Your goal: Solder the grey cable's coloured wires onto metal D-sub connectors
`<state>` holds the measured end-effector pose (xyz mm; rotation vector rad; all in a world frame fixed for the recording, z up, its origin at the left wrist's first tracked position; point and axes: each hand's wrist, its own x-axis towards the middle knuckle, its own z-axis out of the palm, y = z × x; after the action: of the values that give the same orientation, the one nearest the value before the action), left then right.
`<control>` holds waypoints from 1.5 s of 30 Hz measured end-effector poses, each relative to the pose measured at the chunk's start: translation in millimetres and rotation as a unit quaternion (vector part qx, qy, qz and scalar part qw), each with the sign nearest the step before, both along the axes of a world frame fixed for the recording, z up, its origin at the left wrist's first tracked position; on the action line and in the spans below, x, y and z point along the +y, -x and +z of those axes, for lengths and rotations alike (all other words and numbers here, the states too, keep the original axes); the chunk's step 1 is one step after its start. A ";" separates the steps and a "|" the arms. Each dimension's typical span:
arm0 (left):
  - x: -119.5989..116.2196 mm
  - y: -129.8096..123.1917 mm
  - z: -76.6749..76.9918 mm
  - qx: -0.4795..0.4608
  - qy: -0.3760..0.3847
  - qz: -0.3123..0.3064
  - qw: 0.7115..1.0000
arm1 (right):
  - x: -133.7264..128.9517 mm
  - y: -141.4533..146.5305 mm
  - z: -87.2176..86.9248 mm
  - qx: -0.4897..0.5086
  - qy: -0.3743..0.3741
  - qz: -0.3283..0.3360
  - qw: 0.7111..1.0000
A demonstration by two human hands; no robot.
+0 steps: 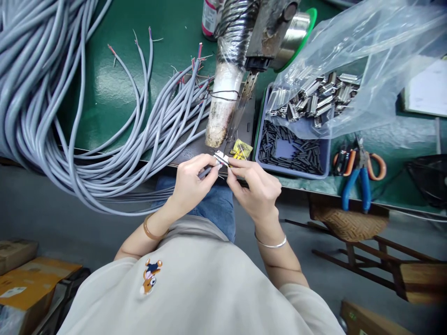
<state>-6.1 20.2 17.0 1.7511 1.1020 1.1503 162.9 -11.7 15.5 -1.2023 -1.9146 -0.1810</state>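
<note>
At the table's front edge, my left hand (pixel 196 179) pinches the end of a grey cable (pixel 204 173) against a small silver connector (pixel 221 158). My right hand (pixel 254 182) is closed at the connector's right side, thumb and index finger pressed on it. The connector lies under a soldering tip, whose holder (pixel 248 86) hangs down from above. Just behind my right fingertips is a yellow sponge piece (pixel 243 148). Fine wires at the cable end are too small to tell apart.
Many grey cables (pixel 45 93) spread over the left. A white-wrapped duct (pixel 223 97) and solder spool (pixel 292 39) stand behind. Right are a blue tray (pixel 326 160) of black tubes, a plastic bag (pixel 377 51) over metal connectors, blue-handled pliers (pixel 365 188) and orange-handled cutters (pixel 379 167).
</note>
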 end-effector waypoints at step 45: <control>-19.3 3.8 -12.4 -0.017 -0.086 0.009 0.996 | -24.9 7.0 3.7 0.054 0.164 -0.015 0.985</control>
<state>-10.0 0.9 4.6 1.8465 1.0263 1.3151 155.9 -36.6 19.2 -1.4257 -1.8800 0.1890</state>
